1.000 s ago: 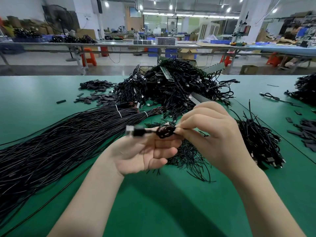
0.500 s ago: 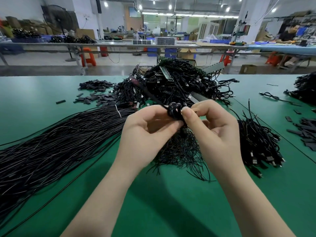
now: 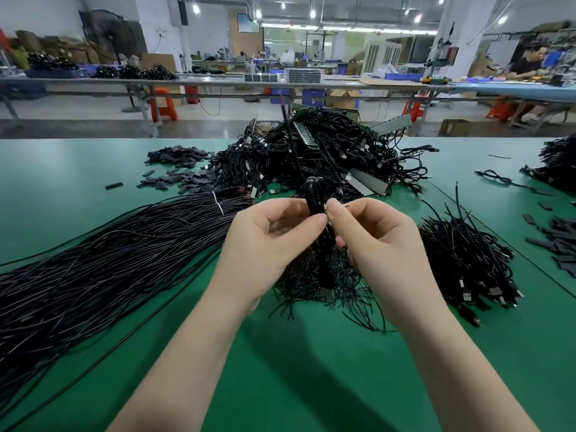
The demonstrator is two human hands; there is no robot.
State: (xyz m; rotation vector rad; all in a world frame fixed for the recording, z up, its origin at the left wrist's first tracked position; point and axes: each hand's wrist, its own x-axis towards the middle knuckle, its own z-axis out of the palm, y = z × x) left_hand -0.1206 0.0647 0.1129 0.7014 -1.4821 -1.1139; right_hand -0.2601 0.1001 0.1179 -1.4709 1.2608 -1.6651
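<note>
Left hand (image 3: 271, 241) and right hand (image 3: 380, 244) are pictured above a green table (image 3: 93, 169). A coiled black cable (image 3: 314, 194) is pinched between their fingertips, its loop held upright and one end left hanging below the palms.

— How do the arms sit?
— Both bare forearms come up from below and converge, wrists level.
— And the hands?
— Nearly touching. The left hand (image 3: 268, 241) curls, thumb against the looped cable (image 3: 313, 194); the right hand (image 3: 374, 241) pinches it opposite, other fingers tucked under.
</note>
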